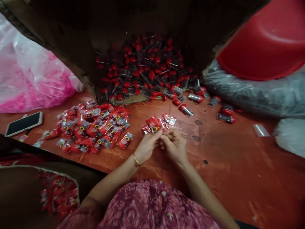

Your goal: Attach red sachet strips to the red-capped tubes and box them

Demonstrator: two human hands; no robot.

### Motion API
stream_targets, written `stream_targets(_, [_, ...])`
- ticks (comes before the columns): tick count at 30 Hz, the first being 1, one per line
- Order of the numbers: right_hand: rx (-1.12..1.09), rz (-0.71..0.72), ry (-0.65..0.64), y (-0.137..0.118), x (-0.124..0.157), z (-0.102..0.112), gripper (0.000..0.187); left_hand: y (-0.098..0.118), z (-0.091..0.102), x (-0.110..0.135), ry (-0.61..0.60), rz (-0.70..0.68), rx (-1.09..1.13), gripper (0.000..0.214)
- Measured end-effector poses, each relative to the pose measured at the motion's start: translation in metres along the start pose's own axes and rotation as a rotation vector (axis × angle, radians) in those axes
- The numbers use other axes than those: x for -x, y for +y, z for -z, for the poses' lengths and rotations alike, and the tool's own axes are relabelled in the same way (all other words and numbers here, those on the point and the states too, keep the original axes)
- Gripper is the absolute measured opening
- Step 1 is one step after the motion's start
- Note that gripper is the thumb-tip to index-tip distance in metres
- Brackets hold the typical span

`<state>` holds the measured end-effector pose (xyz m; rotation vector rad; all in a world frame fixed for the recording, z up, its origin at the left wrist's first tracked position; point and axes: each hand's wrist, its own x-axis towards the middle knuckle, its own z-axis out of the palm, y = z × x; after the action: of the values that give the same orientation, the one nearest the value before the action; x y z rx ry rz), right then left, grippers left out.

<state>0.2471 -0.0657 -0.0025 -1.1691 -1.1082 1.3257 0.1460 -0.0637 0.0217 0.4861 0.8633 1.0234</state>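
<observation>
Red packets lie just beyond the left hand.

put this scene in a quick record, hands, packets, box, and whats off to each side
left hand: at the red packets, grip partly hidden
right hand: fingertips close to the left hand's
packet pile: on the table, left of the hands
cardboard box: open toward the person, red-capped containers inside and in front
far left: phone, pink-filled bag
far right: red tub, dark-filled bag
</observation>
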Motion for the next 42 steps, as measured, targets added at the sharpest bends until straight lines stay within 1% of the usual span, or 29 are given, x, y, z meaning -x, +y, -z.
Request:
stream_targets(2, [0.125, 0.057, -0.036, 0.002, -0.009, -0.004, 0.032, 0.008, 0.011, 0.006, 0.052, 0.052, 0.015, 0.034])
stream_targets(4, [0.350, 0.140, -0.073, 0.002, -0.024, 0.001, 0.031, 0.021, 0.026, 0.011, 0.130, 0.069, 0.009, 0.031])
stream_targets(5, [0.491, 0.184, -0.052, 0.000, -0.035, 0.008, 0.030, 0.029, 0.035, 0.013, 0.186, 0.053, 0.013, 0.029])
stream_targets(6, [0.642, 0.222, -0.005, -0.001, -0.047, 0.018, 0.030, 0.037, 0.044, 0.016, 0.265, 0.014, 0.026, 0.027])
stream_targets(8, [0.935, 0.288, 0.181, -0.005, -0.074, 0.044, 0.032, 0.053, 0.060, 0.020, 0.434, -0.126, 0.107, 0.020])
stream_targets(9, [1.071, 0.294, 0.258, -0.006, -0.087, 0.057, 0.034, 0.060, 0.065, 0.022, 0.503, -0.193, 0.182, 0.020])
stream_targets(10, [1.190, 0.266, 0.305, -0.005, -0.098, 0.069, 0.035, 0.065, 0.067, 0.024, 0.543, -0.243, 0.264, 0.023])
stream_targets(11, [1.283, 0.233, 0.292, -0.004, -0.107, 0.079, 0.035, 0.069, 0.068, 0.026, 0.561, -0.271, 0.346, 0.029])
stream_targets(12, [1.353, 0.210, 0.252, -0.002, -0.112, 0.087, 0.035, 0.071, 0.067, 0.028, 0.556, -0.270, 0.421, 0.034])
stream_targets(13, [1.404, 0.193, 0.206, 0.001, -0.113, 0.093, 0.035, 0.071, 0.064, 0.028, 0.538, -0.248, 0.485, 0.038])
stream_targets(15, [1.472, 0.187, 0.141, 0.006, -0.104, 0.099, 0.036, 0.066, 0.056, 0.027, 0.515, -0.182, 0.588, 0.041])
stream_targets(17, [1.537, 0.190, 0.159, 0.008, -0.084, 0.101, 0.036, 0.060, 0.048, 0.023, 0.533, -0.130, 0.657, 0.041])
stream_targets(19, [1.588, 0.207, 0.228, 0.007, -0.063, 0.099, 0.034, 0.052, 0.040, 0.016, 0.557, -0.107, 0.650, 0.039])
stream_targets(20, [1.592, 0.229, 0.257, 0.005, -0.056, 0.096, 0.033, 0.048, 0.035, 0.012, 0.542, -0.092, 0.594, 0.037])
stream_targets(21, [1.580, 0.259, 0.271, 0.004, -0.051, 0.093, 0.033, 0.044, 0.030, 0.008, 0.500, -0.078, 0.495, 0.033])
stream_targets(23, [1.530, 0.316, 0.252, 0.002, -0.049, 0.083, 0.035, 0.034, 0.018, 0.000, 0.374, -0.097, 0.183, 0.022])
stream_targets(25, [1.500, 0.342, 0.186, 0.003, -0.057, 0.072, 0.036, 0.024, 0.007, -0.009, 0.255, -0.212, -0.231, 0.016])
stream_targets(27, [1.490, 0.338, 0.121, 0.007, -0.067, 0.063, 0.032, 0.016, 0.002, -0.016, 0.179, -0.364, -0.639, 0.015])
stream_targets(29, [1.466, 0.346, 0.079, 0.013, -0.072, 0.059, 0.024, 0.011, 0.001, -0.021, 0.140, -0.452, -0.934, 0.016])
stream_targets(30, [1.442, 0.364, 0.077, 0.015, -0.073, 0.058, 0.021, 0.009, 0.003, -0.023, 0.134, -0.463, -1.021, 0.017])
stream_targets(31, [1.412, 0.388, 0.095, 0.017, -0.071, 0.059, 0.020, 0.009, 0.004, -0.024, 0.140, -0.459, -1.071, 0.018])
stream_targets(33, [1.334, 0.443, 0.158, 0.018, -0.064, 0.060, 0.018, 0.008, 0.006, -0.028, 0.175, -0.426, -1.084, 0.020])
stream_targets(34, [1.284, 0.463, 0.199, 0.017, -0.059, 0.060, 0.018, 0.007, 0.006, -0.031, 0.188, -0.400, -1.053, 0.022])
stream_targets(36, [1.159, 0.477, 0.260, 0.011, -0.047, 0.058, 0.022, 0.007, 0.003, -0.038, 0.179, -0.348, -0.917, 0.026])
stream_targets(39, [0.909, 0.439, 0.277, 0.002, -0.032, 0.049, 0.026, 0.006, -0.005, -0.045, 0.132, -0.303, -0.690, 0.024])
stream_targets(41, [0.676, 0.366, 0.261, -0.003, -0.026, 0.042, 0.027, 0.008, -0.010, -0.046, 0.152, -0.316, -0.653, 0.022])
stream_targets(42, [0.536, 0.311, 0.243, -0.004, -0.024, 0.040, 0.031, 0.009, -0.011, -0.045, 0.165, -0.331, -0.659, 0.024])
